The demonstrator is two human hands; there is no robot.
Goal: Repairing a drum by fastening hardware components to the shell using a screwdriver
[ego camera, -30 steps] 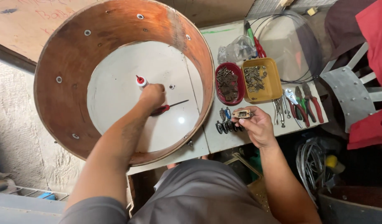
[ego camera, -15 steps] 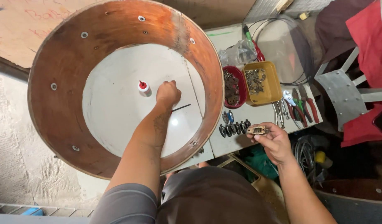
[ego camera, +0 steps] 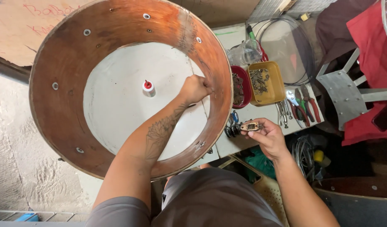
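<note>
Head view: left hand [ego camera: 196,88] is now up against the inner wall of the wooden drum shell [ego camera: 67,54], on its right-hand side, fist closed; cannot tell what, if anything, it grips. A second ago that hand was lower, near the middle of the white disc [ego camera: 113,109], by a thin red-handled tool lying there; half a second ago it was already moving toward the wall. That tool is no longer visible, so it is either in the fist or hidden under the forearm. Read: work has shifted from the shell's floor to a point on its wall, near one of the metal fittings.

Right hand [ego camera: 267,136] holds a small brown metal lug [ego camera: 251,125] pinched between thumb and fingers, over the front edge of the desk [ego camera: 260,111]. It sits about where it did in both earlier frames, only lifted slightly, so the part looks kept ready.

Small red-capped bottle [ego camera: 148,88] stands upright on the white disc, left of the fist, apart from it. Near the desk's front edge is a cluster of dark small parts [ego camera: 231,130]. Further back are a red tray [ego camera: 240,87] and a yellow tray [ego camera: 267,83], touching, both holding hardware. Pliers [ego camera: 300,107] lie right of them.
</note>
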